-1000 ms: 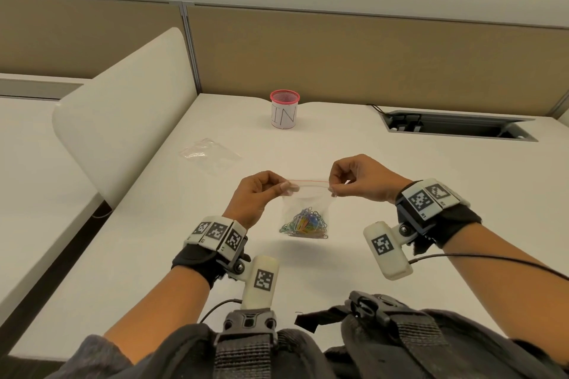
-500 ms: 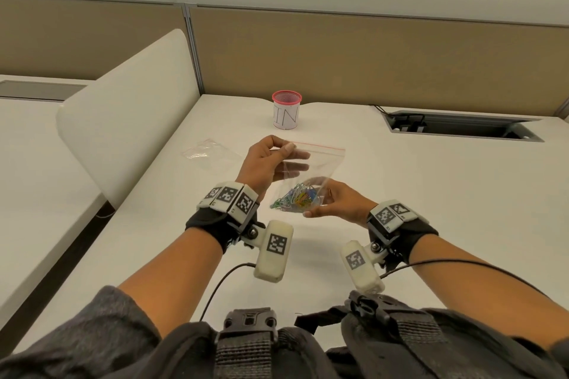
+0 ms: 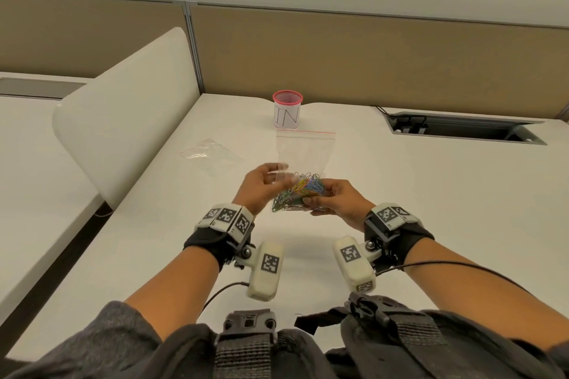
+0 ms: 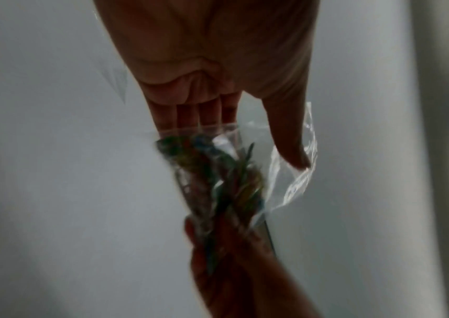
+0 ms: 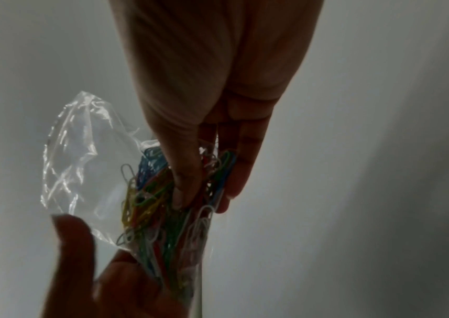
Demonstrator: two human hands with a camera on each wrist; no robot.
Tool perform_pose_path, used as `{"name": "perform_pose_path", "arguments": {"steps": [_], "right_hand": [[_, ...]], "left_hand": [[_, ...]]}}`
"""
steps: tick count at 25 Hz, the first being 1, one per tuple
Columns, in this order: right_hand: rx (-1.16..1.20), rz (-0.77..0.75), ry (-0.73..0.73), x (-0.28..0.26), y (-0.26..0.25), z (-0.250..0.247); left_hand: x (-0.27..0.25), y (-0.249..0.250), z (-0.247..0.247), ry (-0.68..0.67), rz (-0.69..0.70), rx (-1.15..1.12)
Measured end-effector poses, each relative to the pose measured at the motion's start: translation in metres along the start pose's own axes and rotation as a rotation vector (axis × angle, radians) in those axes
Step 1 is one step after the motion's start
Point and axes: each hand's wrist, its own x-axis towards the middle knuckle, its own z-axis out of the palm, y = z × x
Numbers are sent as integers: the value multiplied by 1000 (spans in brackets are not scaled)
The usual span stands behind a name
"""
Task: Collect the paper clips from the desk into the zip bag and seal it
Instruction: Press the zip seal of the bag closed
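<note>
One pink-rimmed cup (image 3: 286,110) is labelled "IN".

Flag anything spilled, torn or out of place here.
Nothing stands out. The paper clips all sit inside the zip bag, held upright off the desk by the right hand, left hand alongside. A second clear bag lies flat near the pink cup.
</note>
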Motion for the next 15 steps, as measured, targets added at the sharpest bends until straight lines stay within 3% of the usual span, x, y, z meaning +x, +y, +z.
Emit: {"name": "perform_pose_path", "arguments": {"steps": [2, 8, 12, 15], "right_hand": [[10, -14, -7, 1, -2, 3], [-87, -54, -22, 0, -15, 5], [-100, -95, 74, 5, -18, 2], [-96, -113, 79, 5, -13, 2]], "left_hand": [[-5, -8, 2, -117, -1, 116], [3, -14, -4, 5, 45, 142], [-3, -12, -1, -57, 8, 30], [-2, -14, -2, -33, 34, 61]]}}
